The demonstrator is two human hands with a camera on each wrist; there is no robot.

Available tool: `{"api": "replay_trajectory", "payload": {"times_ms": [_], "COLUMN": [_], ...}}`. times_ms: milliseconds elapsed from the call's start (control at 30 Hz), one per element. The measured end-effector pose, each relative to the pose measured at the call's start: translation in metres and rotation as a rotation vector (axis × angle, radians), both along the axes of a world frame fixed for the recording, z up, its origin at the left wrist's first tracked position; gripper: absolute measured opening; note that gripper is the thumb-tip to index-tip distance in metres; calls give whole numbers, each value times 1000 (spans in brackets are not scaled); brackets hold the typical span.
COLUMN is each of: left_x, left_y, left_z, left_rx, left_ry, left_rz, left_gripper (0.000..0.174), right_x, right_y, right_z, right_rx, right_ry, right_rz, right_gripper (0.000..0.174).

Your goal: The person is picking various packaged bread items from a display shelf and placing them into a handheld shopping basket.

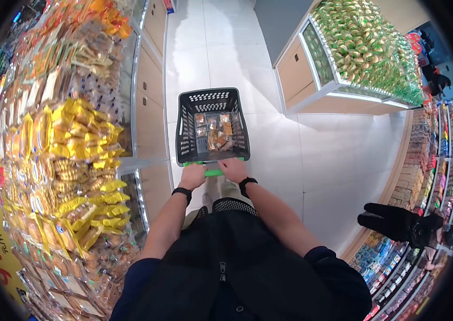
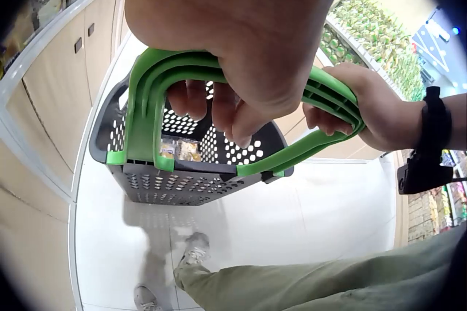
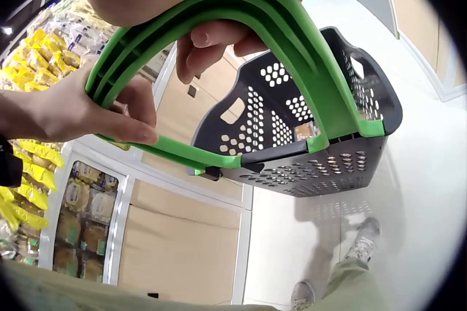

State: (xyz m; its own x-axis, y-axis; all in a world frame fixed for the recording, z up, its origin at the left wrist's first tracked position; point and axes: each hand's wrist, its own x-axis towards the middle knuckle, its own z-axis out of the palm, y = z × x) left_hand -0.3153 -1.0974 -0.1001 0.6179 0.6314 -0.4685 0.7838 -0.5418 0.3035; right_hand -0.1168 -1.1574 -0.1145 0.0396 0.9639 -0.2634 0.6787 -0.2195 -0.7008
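2 hands curled round green handle, blk basket w/ pkgd food

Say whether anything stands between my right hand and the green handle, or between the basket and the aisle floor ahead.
Nothing visible does. The right hand already grips the green handle, and the floor ahead of the basket shows no obstacle; cabinets and a display stand only flank it.
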Motion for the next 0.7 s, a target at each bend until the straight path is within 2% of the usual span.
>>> {"api": "replay_trajectory", "payload": {"times_ms": [133, 200, 367, 467, 533, 600, 700], "left_x": [19, 25, 47, 52, 67, 66, 74], "left_y": [25, 46, 94, 120, 139, 158, 192], "left_z": [-6, -6, -2, -5, 8, -8, 13], "left_rx": [-3, 161, 71, 161, 6, -57, -99], "left_ry": [35, 29, 215, 154, 197, 130, 156], "left_rz": [52, 30, 97, 102, 104, 80, 81], "left_gripper": [21, 21, 20, 20, 22, 24, 26], "right_x": [20, 27, 45, 54, 62, 71, 77], "right_y": [34, 56, 103, 131, 142, 158, 184], "right_z": [-2, -6, -4, -13, -9, -9, 4], "right_rx": [-118, -71, 34, 87, 117, 127, 106], "right_ry": [8, 10, 12, 32, 66, 169, 88], "right_rz": [23, 68, 54, 57, 24, 4, -38], "right_gripper": [42, 41, 41, 40, 39, 36, 38]}}
